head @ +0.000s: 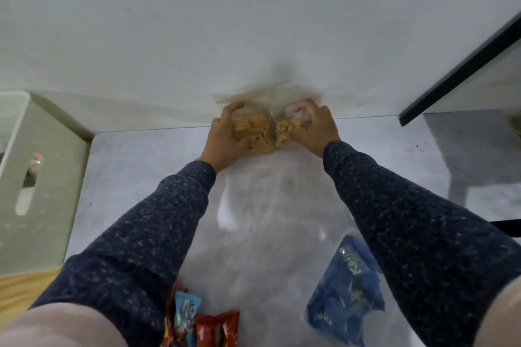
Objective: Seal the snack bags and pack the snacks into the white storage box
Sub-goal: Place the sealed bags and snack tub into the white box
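Two clear bags of yellow snacks stand at the far edge of the grey table against the wall. My left hand (225, 135) grips the left bag of biscuit sticks (255, 128). My right hand (314, 127) grips the right bag of small crackers (287, 128). The bags' clear tops are blurred. The white storage box (42, 166) stands at the left, its handle slot facing me. A blue snack bag inside clear plastic (346, 298) lies near the front right. Red and light-blue snack packs (203, 321) lie at the front edge.
A white wall rises right behind the table (141, 177). A black-edged panel (462, 70) slants in at the upper right. A wooden surface (22, 290) shows at the lower left beside the box.
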A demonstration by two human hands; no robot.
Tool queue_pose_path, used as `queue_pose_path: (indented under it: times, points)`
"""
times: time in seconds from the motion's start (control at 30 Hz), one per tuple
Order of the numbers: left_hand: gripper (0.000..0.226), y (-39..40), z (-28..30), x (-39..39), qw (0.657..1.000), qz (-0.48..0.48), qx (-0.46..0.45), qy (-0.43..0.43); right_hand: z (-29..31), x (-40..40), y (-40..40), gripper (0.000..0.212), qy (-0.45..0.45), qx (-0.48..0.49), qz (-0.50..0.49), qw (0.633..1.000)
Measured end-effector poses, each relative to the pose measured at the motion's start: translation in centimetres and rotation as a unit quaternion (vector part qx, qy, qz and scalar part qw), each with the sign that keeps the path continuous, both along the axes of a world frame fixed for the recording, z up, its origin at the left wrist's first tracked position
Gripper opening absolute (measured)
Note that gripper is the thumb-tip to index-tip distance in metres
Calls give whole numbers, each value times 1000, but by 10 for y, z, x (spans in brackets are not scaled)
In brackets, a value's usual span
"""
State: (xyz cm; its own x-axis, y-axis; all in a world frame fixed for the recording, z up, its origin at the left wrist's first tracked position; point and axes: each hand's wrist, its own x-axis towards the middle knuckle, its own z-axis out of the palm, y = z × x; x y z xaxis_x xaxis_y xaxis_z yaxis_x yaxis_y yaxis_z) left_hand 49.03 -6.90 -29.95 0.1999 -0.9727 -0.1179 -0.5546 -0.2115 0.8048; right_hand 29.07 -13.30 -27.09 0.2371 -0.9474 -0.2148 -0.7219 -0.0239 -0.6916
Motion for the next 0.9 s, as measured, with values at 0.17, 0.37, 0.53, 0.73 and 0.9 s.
queue_pose_path:
  times: [0.17,0.37,0.53,0.73,0.9]
  points:
    - [70,3,1,10,995,-14,54,80,0,-1,3,44,-11,15,9,1000]
    - [59,26,14,22,990,-24,70,118,15,8,26,39,-33,44,14,998]
    - [49,55,41,48,986,-29,52,156,48,33,62,38,-74,30,-18,997]
    - [45,106,102,99,992,-50,8,115,106,79,123,34,-99,-35,-36,994]
    - [44,155,153,156,994,-42,-54,88,152,134,174,31,-129,-97,-14,987]
